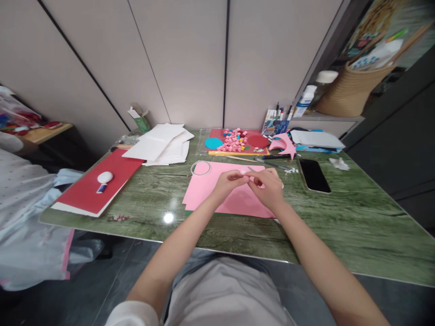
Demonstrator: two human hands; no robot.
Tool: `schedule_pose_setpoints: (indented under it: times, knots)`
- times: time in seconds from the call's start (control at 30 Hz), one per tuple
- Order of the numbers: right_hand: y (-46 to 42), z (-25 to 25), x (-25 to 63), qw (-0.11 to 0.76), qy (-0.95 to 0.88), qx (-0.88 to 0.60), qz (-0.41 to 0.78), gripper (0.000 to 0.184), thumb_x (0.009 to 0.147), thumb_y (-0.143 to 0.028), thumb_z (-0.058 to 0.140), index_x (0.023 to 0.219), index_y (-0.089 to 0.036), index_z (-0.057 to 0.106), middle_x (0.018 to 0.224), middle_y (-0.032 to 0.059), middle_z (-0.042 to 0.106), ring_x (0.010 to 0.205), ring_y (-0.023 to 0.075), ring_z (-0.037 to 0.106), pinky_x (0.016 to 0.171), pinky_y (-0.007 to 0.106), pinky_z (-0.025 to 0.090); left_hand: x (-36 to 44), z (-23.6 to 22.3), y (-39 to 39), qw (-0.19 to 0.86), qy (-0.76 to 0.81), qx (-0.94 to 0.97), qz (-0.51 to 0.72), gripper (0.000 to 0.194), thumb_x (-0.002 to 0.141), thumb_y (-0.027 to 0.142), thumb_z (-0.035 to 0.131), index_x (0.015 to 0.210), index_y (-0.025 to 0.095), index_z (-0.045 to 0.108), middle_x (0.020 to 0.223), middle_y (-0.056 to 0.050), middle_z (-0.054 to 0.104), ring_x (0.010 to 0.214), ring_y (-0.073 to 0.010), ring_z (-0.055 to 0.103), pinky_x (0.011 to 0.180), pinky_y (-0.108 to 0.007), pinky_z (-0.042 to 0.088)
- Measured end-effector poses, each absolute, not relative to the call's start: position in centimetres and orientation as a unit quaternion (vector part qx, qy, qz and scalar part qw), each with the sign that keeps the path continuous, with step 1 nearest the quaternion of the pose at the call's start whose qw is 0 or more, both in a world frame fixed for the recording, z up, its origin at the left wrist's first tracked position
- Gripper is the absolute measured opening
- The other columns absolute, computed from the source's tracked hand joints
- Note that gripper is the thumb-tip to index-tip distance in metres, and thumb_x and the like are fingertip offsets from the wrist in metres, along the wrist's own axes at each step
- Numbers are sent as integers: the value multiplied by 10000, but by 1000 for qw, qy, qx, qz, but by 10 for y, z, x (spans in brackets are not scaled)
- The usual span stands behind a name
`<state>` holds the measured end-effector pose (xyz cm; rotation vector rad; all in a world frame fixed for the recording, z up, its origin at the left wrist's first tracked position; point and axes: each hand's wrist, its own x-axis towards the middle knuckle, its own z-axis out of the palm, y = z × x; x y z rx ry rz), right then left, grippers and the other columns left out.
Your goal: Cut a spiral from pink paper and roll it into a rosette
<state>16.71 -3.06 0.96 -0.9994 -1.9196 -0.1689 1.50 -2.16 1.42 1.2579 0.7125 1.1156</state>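
Both hands meet above a stack of pink paper (200, 194). My left hand (228, 184) has its thumb and index finger pinched together. My right hand (268, 189) is curled, its fingertips pressed close to the left ones. Something small is between the fingertips, but its kind is hidden. Just behind the fingers shows a small white bit (243, 172). On the paper's upper left corner lies a thin pale ring (200, 168). A green edge shows beneath the pink paper. To the right of my right hand are small white scraps (291, 170).
Beyond the hands, a bag of pink paper stars (234, 140) lies near pens (278, 156) and pink cut-out paper (282, 144). White sheets (163, 142) and a red sheet (118, 174) with a glue stick (102, 187) are left. A phone (314, 175) lies right. Another person's sleeve (23, 190) is far left.
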Motion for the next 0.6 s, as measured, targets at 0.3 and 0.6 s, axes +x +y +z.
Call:
schedule_pose_setpoints:
  times: [0.3,0.6]
  knots:
    - [-30,9,167,448,-782,-423,-94,144,803,-268,534,879,-217,646,542,-29,538,534,101,491,704,291,339,15,15,-21,582,327,561,490,241,619,346,667,687,130,587,668,2,556,669,-101,485,666,-252,372]
    - [-29,6,168,453,-779,-421,-104,129,800,-276,545,849,-223,652,548,-17,556,556,113,504,703,300,335,15,17,-22,577,322,570,487,241,629,349,655,676,129,569,681,-3,560,688,-106,492,680,-259,376]
